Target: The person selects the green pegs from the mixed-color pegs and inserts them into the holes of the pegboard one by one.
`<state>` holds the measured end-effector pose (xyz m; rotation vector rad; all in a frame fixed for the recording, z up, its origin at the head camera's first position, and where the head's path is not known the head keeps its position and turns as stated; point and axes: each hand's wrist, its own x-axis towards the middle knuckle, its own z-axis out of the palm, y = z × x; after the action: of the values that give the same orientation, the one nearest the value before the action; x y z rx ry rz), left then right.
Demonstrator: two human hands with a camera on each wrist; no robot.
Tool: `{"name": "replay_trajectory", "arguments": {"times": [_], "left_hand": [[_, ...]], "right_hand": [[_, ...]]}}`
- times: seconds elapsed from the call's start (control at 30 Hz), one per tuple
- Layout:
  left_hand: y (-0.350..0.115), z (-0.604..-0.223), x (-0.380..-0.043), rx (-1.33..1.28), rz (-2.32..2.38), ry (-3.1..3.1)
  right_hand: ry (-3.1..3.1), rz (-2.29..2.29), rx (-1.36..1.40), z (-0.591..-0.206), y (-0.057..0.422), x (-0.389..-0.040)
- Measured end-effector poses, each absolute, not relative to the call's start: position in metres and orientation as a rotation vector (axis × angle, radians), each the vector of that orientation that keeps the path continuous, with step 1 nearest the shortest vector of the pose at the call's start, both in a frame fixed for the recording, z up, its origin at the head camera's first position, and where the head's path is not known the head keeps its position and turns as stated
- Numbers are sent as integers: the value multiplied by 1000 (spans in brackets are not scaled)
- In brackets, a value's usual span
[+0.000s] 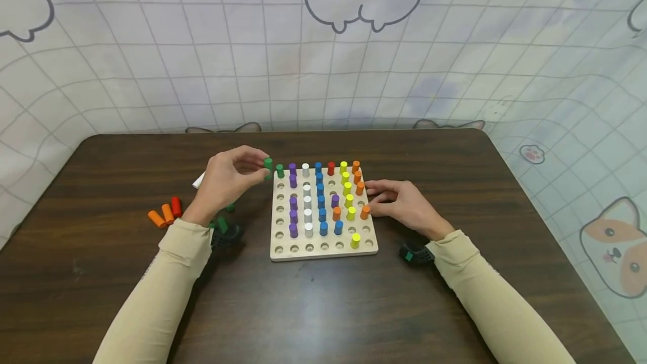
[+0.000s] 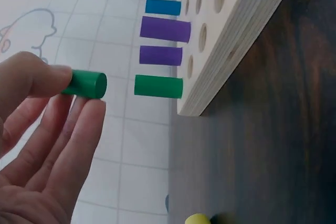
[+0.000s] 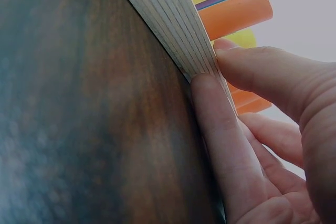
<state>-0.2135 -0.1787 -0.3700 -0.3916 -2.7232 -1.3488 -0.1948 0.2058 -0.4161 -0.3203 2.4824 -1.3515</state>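
Observation:
Between thumb and fingertips, my left hand [image 1: 227,176] pinches a green peg [image 2: 90,84], held just beyond the back left corner of the wooden pegboard [image 1: 303,254]. Another green peg [image 1: 280,171] stands upright in that corner hole. Purple pegs [image 1: 293,203], white pegs [image 1: 308,203], blue pegs [image 1: 320,202], yellow pegs [image 1: 349,201] and orange pegs [image 1: 358,176] stand in columns. One red peg [image 1: 331,168] is in the back row. At the board's right edge, my right hand [image 1: 404,204] holds it, with thumb on the upper edge and a finger against the side [image 3: 210,103].
Loose orange pegs [image 1: 156,218] and a red peg [image 1: 176,206] lie on the dark table [image 1: 313,319] at left. A white peg [image 1: 199,180] and green pegs [image 1: 222,224] lie partly behind my left arm. A patterned cloth [image 1: 253,60] hangs behind the table.

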Motion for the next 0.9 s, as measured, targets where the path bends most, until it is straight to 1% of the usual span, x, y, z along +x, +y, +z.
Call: {"name": "replay_trajectory", "arguments": {"times": [0.47,0.9], "left_hand": [[-157,-385,-214,-391,-1407,-2661],[-155,-391,-211,-391,-1298,-2769]], "right_hand": [[2496,-1343,-320,-416,208,-194],[2491,-1343,-328,-415,206,-194]]}}
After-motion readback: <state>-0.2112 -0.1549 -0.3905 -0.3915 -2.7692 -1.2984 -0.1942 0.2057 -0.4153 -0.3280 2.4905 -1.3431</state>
